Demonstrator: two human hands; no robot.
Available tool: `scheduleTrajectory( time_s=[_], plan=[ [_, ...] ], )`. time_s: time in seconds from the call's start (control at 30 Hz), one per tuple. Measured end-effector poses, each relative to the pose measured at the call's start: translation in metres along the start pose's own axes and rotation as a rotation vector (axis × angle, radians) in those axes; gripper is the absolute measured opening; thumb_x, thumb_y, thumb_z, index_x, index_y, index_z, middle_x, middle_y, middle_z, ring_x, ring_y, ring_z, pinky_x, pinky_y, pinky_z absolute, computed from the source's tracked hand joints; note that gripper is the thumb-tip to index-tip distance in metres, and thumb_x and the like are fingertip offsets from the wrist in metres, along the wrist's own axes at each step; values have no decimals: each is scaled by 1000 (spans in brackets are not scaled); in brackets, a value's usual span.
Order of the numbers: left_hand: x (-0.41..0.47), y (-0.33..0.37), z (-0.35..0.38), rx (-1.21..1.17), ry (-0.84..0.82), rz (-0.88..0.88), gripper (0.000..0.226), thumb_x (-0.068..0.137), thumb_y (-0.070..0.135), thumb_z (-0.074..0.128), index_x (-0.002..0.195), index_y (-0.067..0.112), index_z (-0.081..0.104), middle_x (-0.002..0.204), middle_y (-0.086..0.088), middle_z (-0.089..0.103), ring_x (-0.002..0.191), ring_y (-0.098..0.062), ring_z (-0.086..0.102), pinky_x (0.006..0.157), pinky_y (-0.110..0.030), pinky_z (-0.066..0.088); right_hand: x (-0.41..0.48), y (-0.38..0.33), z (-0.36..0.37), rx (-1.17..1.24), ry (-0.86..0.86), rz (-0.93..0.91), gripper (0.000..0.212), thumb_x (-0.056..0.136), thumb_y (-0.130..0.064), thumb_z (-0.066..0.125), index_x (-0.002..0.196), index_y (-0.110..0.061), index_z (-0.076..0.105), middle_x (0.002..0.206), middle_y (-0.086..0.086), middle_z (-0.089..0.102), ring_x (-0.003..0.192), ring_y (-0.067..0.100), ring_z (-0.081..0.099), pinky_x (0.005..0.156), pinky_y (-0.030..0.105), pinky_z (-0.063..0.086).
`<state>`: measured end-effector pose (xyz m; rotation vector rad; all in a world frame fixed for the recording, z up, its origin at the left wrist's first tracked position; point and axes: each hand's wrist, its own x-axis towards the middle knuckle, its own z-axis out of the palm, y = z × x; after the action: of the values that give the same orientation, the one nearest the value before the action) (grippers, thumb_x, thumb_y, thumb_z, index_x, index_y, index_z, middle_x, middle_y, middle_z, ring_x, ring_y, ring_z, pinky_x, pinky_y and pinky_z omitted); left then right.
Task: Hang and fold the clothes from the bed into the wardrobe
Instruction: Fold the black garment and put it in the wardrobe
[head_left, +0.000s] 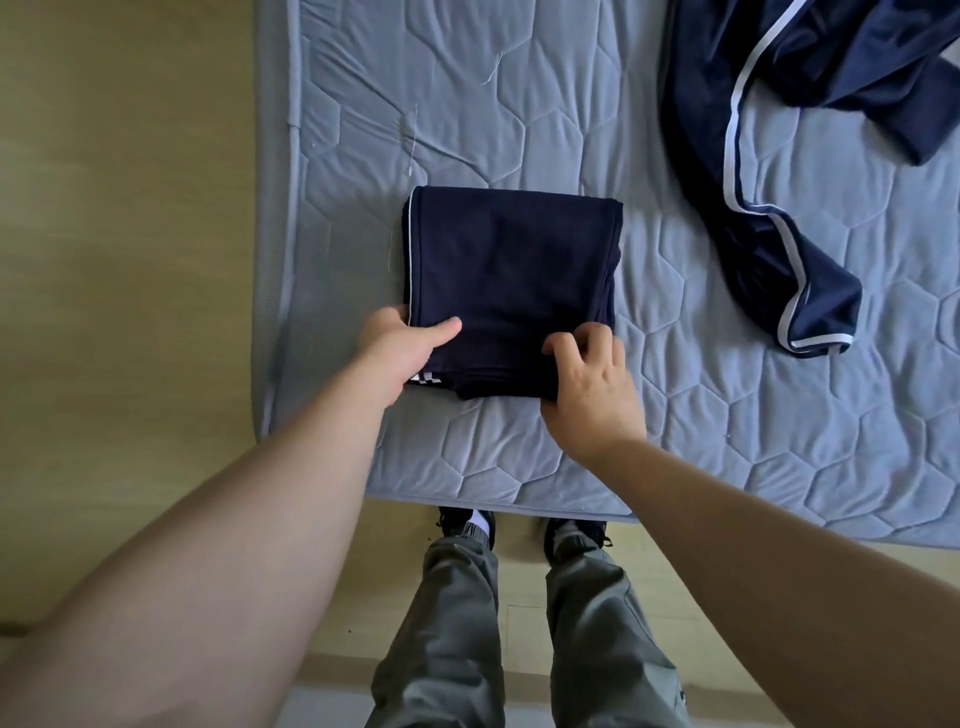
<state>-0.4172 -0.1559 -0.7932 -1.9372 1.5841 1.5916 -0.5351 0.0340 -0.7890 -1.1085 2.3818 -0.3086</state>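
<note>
Your left hand (400, 348) and right hand (587, 379) grip the folded garment's (511, 270) near corners, beside the bed's (519, 104) left edge.

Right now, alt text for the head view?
Both hands grip the near corners of a folded navy garment on a quilted grey-blue mattress, left hand at the left, right hand at the right. A crumpled striped navy garment lies upper right.
</note>
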Motion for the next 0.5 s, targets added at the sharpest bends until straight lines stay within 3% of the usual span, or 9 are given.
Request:
scheduleTrajectory(
  time_s=[0.13, 0.23, 0.3, 0.37, 0.43, 0.5],
  plan=[
    [0, -14, 18, 283, 291, 41, 60, 73, 55, 80, 107, 11, 54, 111, -6, 63, 94, -29, 64, 87, -40, 53, -2, 0, 7, -6, -119, 101, 54, 81, -29, 70, 128, -25, 44, 128, 6, 36, 115, 26, 35, 90, 42, 48],
    [0, -15, 23, 339, 372, -17, 81, 68, 67, 76, 120, 9, 53, 128, -10, 55, 120, -32, 54, 101, -48, 46, 3, 0, 3, 141, -147, 169, 51, 81, -47, 57, 129, -30, 50, 130, -1, 37, 122, 22, 32, 100, 39, 37],
    [1, -17, 21, 266, 310, -83, 88, 64, 72, 74, 124, 12, 51, 129, -6, 57, 118, -30, 56, 100, -47, 48, 10, -1, -2, 409, -75, 367, 38, 81, -50, 53, 109, -28, 64, 123, -4, 45, 119, 18, 41, 102, 37, 37],
    [0, -20, 16, 94, 181, -112, 86, 63, 70, 77, 124, 16, 52, 122, 0, 63, 109, -24, 62, 97, -42, 51, 21, 0, -7, 785, 27, 680, 38, 77, -63, 57, 88, -27, 62, 117, -3, 51, 107, 13, 52, 96, 35, 43],
    [0, -24, 8, -46, 17, -102, 70, 64, 63, 81, 116, 22, 61, 112, 6, 70, 103, -16, 65, 92, -37, 53, 28, 5, -8, 982, 66, 924, 49, 71, -69, 67, 89, -25, 53, 120, 1, 54, 101, 15, 57, 89, 34, 47],
    [-3, -25, 3, -122, -176, -97, 47, 69, 51, 85, 106, 26, 69, 99, 13, 76, 100, -10, 68, 81, -31, 54, 29, 13, -5, 968, -16, 994, 64, 67, -59, 79, 109, -21, 50, 125, 3, 54, 106, 19, 59, 91, 38, 51]
  ],
)
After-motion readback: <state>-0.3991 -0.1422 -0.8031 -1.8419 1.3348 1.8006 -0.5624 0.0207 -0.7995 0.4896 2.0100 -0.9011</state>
